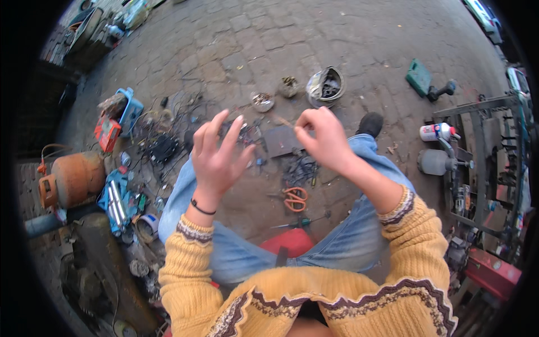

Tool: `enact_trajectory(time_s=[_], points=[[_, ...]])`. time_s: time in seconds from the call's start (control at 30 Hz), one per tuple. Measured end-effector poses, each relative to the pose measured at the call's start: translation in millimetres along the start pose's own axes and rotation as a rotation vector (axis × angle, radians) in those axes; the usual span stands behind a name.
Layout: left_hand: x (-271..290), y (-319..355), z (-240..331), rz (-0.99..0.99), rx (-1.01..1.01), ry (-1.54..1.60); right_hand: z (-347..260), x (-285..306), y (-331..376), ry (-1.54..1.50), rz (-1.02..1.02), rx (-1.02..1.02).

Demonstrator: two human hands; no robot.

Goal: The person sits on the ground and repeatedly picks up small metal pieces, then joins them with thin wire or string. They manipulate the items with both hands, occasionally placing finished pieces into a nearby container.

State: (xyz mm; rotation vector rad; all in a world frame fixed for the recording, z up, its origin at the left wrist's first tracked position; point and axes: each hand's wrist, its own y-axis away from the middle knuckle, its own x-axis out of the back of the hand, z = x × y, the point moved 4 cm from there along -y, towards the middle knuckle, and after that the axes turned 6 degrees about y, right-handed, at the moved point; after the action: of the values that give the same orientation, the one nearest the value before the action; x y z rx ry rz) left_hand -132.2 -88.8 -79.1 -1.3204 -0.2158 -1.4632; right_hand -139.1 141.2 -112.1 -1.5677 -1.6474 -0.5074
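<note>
I sit on a red stool (pixel 292 241) over a brick pavement, knees apart in blue jeans. My left hand (pixel 216 154) is raised in front of me with its fingers spread and nothing in it. My right hand (pixel 323 137) is also raised, its fingers curled loosely toward the thumb; I see nothing held in it. Both hands hover above the ground, touching nothing. Below them lie orange-handled scissors (pixel 295 198), a screwdriver (pixel 300 222), a dark flat plate (pixel 281 140) and a pile of small dark metal parts (pixel 300 167).
A metal bowl of parts (pixel 325 86) and two small dishes (pixel 263 101) sit ahead. An orange gas cylinder (pixel 73 178), blue tool cases (pixel 118 199) and tangled wires (pixel 163 147) lie left. A metal frame (pixel 483 151), spray can (pixel 437 132) and green case (pixel 418 77) stand right.
</note>
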Motion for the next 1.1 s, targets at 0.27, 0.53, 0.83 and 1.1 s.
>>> enact_trajectory(time_s=[0.27, 0.53, 0.83, 1.1], points=[[-31, -1, 30, -0.075, -0.051, 0.380, -40, -11, 4, -0.211, 0.033, 0.093], [-24, 5, -7, -0.055, 0.172, 0.392, -20, -24, -11, -0.252, -0.011, 0.000], [24, 28, -60, 0.119, 0.591, 0.759, 114, -243, 129, -0.077, -0.582, -0.550], [40, 38, -62, 0.007, 0.696, 0.732, 91, -345, 274, 0.089, -0.652, -0.844]])
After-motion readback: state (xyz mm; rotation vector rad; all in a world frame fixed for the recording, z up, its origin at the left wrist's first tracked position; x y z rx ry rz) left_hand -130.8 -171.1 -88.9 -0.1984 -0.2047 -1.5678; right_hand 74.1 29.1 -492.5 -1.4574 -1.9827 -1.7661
